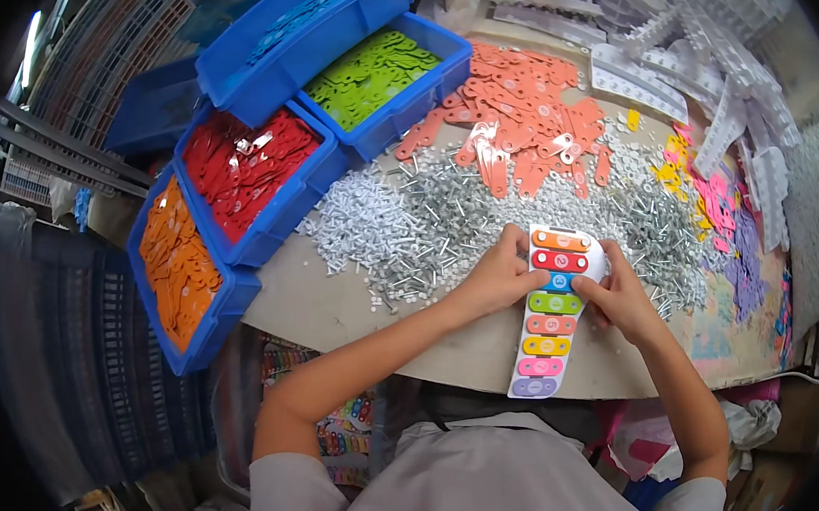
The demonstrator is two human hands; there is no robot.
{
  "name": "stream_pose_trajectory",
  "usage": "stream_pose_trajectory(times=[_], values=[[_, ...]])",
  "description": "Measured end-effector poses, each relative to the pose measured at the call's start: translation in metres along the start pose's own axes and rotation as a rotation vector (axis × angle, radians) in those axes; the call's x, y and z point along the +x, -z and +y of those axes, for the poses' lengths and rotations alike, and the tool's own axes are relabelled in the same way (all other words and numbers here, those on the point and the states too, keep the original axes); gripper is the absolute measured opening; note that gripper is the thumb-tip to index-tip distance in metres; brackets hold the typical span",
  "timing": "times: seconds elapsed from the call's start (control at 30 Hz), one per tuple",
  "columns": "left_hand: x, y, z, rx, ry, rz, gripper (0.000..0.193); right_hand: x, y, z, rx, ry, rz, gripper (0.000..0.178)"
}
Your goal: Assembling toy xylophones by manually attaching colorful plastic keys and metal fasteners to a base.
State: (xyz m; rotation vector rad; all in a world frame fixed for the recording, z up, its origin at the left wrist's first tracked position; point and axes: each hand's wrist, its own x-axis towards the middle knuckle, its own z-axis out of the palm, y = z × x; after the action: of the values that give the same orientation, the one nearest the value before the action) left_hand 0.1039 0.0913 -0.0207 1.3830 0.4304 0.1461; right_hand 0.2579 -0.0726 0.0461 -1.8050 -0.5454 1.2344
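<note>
Near the table's point(337, 308) front edge, both hands clamped a white xylophone point(554, 307): left hand point(498, 276) on its left side, right hand point(619, 300) on its right; screws point(408, 227) crowded behind; fingertips hidden.

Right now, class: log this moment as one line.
left hand: on toy xylophone | right hand: gripping its right edge | screw pile: behind | red bars bin: left

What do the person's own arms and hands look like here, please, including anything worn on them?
Both forearms are bare from short grey sleeves at the shoulders. The left hand and right hand are bare too: no gloves, and no rings, watch or bands can be made out.
</note>
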Motion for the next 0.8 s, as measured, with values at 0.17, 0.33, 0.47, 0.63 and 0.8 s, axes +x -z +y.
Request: stream_pose_trajectory(times=[0.17,0.33,0.47,0.63,0.8], values=[[-0.020,0.003,0.018,0.159,0.012,0.062,0.045,-0.011,-0.006,-0.001,-0.085,0.034,0.072,0.066],[-0.068,0.041,0.056,0.592,-0.183,0.635,0.013,-0.052,0.048,0.058,-0.649,0.576,0.939,0.024],[-0.087,0.079,0.048,0.907,-0.365,0.779,0.010,-0.072,0.103,0.094,-0.760,0.465,1.207,0.026],[-0.083,0.084,0.030,1.007,-0.376,0.702,0.010,-0.069,0.124,0.143,-0.855,0.404,1.172,0.033],[-0.074,0.088,0.025,1.146,-0.586,0.750,0.005,-0.062,0.117,0.129,-0.632,0.353,1.180,0.022]])
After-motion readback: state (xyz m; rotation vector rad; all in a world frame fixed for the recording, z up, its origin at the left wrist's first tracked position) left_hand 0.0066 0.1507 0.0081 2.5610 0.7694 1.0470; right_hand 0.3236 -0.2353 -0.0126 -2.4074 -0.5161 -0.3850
